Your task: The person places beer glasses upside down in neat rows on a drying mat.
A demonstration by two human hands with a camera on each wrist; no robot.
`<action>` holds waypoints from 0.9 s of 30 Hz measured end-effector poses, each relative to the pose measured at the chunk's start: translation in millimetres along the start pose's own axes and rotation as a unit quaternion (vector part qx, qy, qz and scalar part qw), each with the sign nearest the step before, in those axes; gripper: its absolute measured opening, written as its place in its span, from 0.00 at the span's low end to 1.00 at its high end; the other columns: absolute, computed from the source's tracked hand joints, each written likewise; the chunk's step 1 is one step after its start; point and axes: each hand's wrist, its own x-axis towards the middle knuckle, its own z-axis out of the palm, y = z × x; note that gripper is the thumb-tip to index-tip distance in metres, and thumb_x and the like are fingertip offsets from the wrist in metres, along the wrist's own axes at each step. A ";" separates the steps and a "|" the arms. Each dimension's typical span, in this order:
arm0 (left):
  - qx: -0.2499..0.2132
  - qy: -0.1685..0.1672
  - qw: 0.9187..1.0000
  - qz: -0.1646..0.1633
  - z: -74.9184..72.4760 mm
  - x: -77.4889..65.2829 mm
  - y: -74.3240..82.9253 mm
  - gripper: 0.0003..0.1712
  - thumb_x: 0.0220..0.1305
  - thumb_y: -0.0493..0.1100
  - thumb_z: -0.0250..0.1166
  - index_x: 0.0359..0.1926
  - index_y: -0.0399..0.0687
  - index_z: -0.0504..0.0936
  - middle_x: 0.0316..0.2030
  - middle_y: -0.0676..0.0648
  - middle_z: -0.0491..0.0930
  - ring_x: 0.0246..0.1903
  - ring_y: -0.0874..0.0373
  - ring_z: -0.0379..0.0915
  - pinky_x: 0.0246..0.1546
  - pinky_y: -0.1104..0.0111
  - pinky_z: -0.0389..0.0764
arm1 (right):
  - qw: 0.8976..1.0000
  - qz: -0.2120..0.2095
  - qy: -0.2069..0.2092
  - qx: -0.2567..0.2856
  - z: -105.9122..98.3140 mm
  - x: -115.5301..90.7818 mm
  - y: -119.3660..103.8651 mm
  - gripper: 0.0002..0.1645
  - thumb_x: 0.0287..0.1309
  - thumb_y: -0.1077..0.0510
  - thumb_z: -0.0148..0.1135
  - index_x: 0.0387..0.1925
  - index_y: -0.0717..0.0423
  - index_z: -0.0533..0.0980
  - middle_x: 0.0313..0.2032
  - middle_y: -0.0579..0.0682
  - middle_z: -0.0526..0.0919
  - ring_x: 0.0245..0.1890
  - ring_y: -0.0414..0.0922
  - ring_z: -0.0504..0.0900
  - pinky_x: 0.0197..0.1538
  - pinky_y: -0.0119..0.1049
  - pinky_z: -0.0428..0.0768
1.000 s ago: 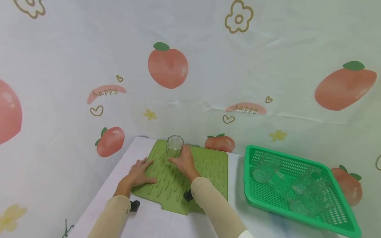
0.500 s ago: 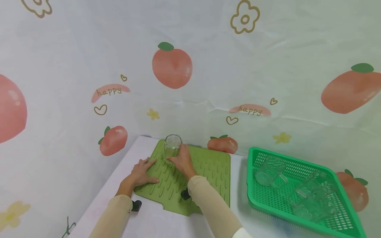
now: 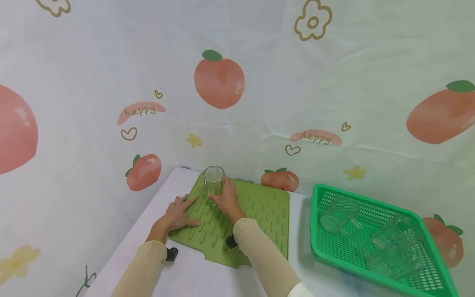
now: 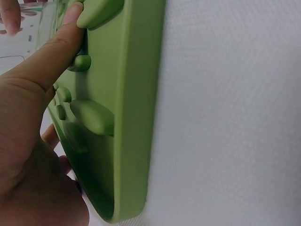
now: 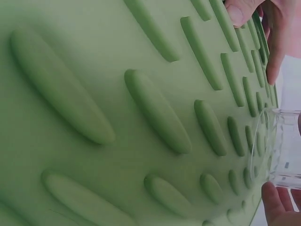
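Note:
A clear drinking glass (image 3: 213,181) stands at the back left of a green ridged silicone mat (image 3: 259,214). My right hand (image 3: 228,202) grips its right side low down, thumb in front. In the right wrist view the glass (image 5: 284,150) has its wide, round edge at the mat, with right-hand fingertips (image 5: 273,197) against its side. My left hand (image 3: 179,214) rests spread over the mat's left edge, to the left of the glass. In the left wrist view the left thumb (image 4: 56,52) lies stretched out on the mat's ridges.
To the right stands a green perforated plastic basket (image 3: 315,235) with several clear glass mugs lying in it. The white table (image 3: 200,280) shows in front of the mat. Behind hangs a white backdrop (image 3: 241,152) printed with fruit.
The glass has shifted a little left across the mat with my right hand. The left hand stays on the mat's left edge. The head view has turned slightly.

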 end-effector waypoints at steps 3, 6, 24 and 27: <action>0.002 -0.002 1.000 -0.002 0.8 0.5 -0.5 0.62 0.49 0.64 0.79 0.79 0.51 0.59 0.78 0.30 0.51 0.77 0.21 0.39 0.70 0.28 0.52 | 1.000 0.000 -0.002 0.004 -0.9 -0.9 -1.5 0.54 0.58 0.48 0.75 0.76 0.61 0.56 0.70 0.61 0.68 0.70 0.56 0.72 0.71 0.52 0.74; 0.007 0.000 1.000 -0.002 1.7 0.6 -0.6 0.62 0.49 0.64 0.79 0.79 0.51 0.59 0.78 0.30 0.51 0.76 0.21 0.40 0.70 0.28 0.53 | 1.000 0.001 -0.007 0.004 -2.2 -1.9 -3.0 0.54 0.60 0.48 0.74 0.77 0.61 0.55 0.71 0.62 0.67 0.71 0.57 0.70 0.71 0.53 0.73; -0.007 0.002 1.000 -0.004 -2.2 -7.9 1.8 0.61 0.50 0.61 0.79 0.79 0.50 0.60 0.78 0.29 0.50 0.76 0.20 0.39 0.69 0.27 0.52 | 0.983 -0.039 -0.030 -0.179 -16.1 -6.7 1.3 0.61 0.59 0.34 0.70 0.79 0.57 0.49 0.72 0.64 0.63 0.72 0.62 0.66 0.68 0.56 0.75; -0.015 -0.001 1.000 -0.002 -2.8 -7.6 4.0 0.60 0.50 0.61 0.79 0.79 0.51 0.59 0.79 0.30 0.50 0.77 0.21 0.38 0.70 0.27 0.51 | 0.967 -0.053 -0.027 -0.249 -21.7 -9.2 3.4 0.63 0.58 0.29 0.67 0.80 0.56 0.49 0.72 0.63 0.64 0.72 0.62 0.67 0.70 0.56 0.73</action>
